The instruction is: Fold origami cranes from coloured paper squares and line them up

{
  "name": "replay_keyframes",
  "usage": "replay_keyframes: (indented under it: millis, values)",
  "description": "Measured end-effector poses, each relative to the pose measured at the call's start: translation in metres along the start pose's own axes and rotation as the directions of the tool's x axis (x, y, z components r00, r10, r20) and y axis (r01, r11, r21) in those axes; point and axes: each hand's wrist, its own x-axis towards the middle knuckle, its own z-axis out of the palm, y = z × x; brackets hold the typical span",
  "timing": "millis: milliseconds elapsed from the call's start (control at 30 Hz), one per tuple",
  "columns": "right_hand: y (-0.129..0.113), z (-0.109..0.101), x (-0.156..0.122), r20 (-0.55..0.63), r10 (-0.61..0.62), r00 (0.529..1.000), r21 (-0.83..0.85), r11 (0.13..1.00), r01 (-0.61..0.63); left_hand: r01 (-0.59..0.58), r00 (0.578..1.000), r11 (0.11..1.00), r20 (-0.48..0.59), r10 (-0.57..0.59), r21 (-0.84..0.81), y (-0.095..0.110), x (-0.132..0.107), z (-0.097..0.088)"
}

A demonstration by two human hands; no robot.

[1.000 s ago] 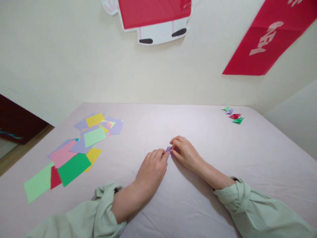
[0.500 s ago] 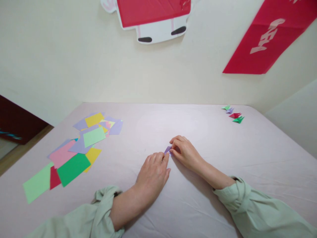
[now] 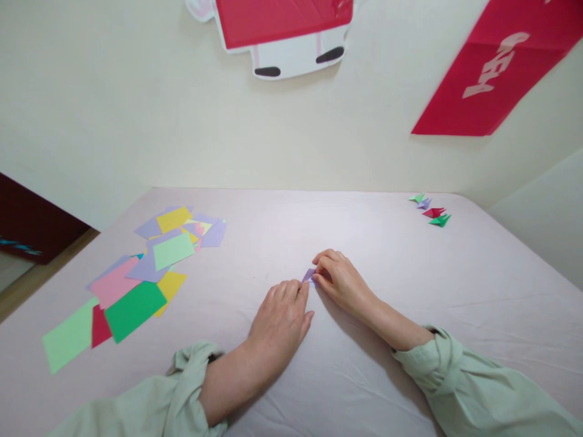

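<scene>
A small folded piece of purple paper (image 3: 308, 275) lies on the table between my two hands, its ends partly hidden by fingers. My left hand (image 3: 280, 315) rests palm down, fingers close together, and its fingertips hold the paper's near left end against the tabletop. The left thumb stands apart from it. From the right, my right hand (image 3: 339, 279) pinches the other end of the paper between thumb and fingers.
Loose coloured paper sheets (image 3: 136, 311) overlap on the table's left side. Several small folded paper figures (image 3: 434, 212) stand in a row at the back right. The pale cloth-covered table (image 3: 282, 224) meets a wall with a red banner (image 3: 483, 79).
Both hands keep their hold on the purple paper, with the left fingers shifted very slightly. The view has moved a touch.
</scene>
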Motion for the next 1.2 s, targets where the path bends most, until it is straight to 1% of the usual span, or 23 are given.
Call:
replay_keyframes:
  millis: [67,233,333,400,500,567,733,933,1067,1200]
  values:
    - [-0.002,-0.001,0.000,-0.001,0.002,1.000,-0.003,1.000,-0.002,0.003,1.000,1.000,0.002,-0.003,0.005,0.000,0.000,-0.001]
    - [-0.005,-0.004,0.000,0.002,0.010,1.000,-0.025,1.000,-0.010,0.026,0.999,1.000,0.047,-0.025,-0.016,-0.001,-0.003,-0.004]
    - [-0.004,-0.003,0.000,0.002,0.013,1.000,-0.029,0.999,-0.013,0.030,0.999,0.999,0.031,-0.029,-0.030,0.000,-0.006,-0.004]
    - [-0.003,-0.002,0.000,0.002,0.012,1.000,-0.025,1.000,-0.012,0.002,1.000,0.999,0.001,-0.002,-0.034,0.001,-0.006,-0.002]
    - [-0.002,-0.001,0.000,-0.002,0.008,1.000,-0.017,1.000,-0.009,-0.080,0.996,0.996,-0.050,0.078,-0.036,0.003,-0.005,0.005]
    - [-0.001,-0.001,-0.001,-0.006,0.009,1.000,-0.016,1.000,-0.010,-0.106,0.993,0.994,-0.064,0.104,-0.035,0.003,-0.005,0.011]
    - [0.000,0.000,-0.001,-0.012,0.002,1.000,-0.017,1.000,-0.002,-0.082,0.996,0.996,-0.045,0.081,-0.029,0.002,-0.005,0.017]
    - [0.000,0.000,-0.001,-0.012,-0.003,1.000,-0.014,1.000,0.003,-0.068,0.997,0.997,-0.048,0.066,-0.038,0.002,-0.003,0.013]
    - [0.000,0.000,-0.001,-0.007,0.004,1.000,-0.019,1.000,-0.004,-0.033,0.999,0.998,-0.035,0.031,-0.061,0.001,0.001,0.010]
    - [0.002,-0.003,-0.002,-0.020,0.006,1.000,-0.004,1.000,-0.006,-0.026,0.998,0.997,-0.060,0.022,-0.075,0.001,0.002,0.011]
